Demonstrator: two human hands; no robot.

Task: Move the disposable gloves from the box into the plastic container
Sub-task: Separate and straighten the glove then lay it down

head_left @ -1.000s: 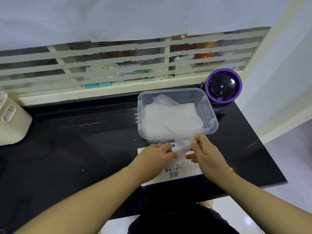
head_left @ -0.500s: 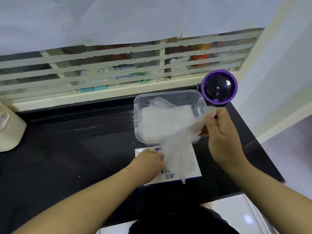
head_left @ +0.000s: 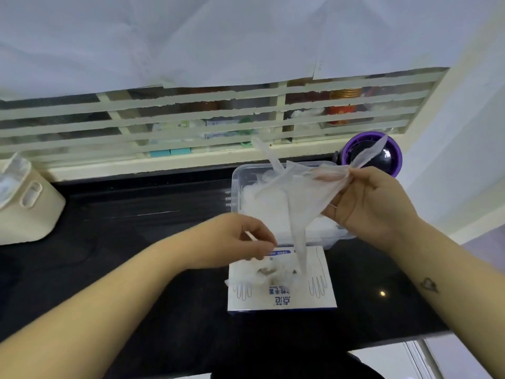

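Fingers [head_left: 360, 177] of the right hand [head_left: 374, 206] pinch a thin clear glove [head_left: 297, 212]. It hangs over the plastic container [head_left: 237, 187], and its tip reaches down to the box [head_left: 284, 296]. The container sits at 12 o'clock from the box, with a pile of gloves [head_left: 262, 206] inside. The left hand [head_left: 232, 239] curls over the box's 10 o'clock corner. I cannot tell if it holds anything.

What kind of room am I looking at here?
Most likely a home kitchen or pantry counter. There is a glossy black countertop, a slatted window with jars stored behind it, and a cream appliance at the left edge. The glove box and plastic container suggest household tidying.
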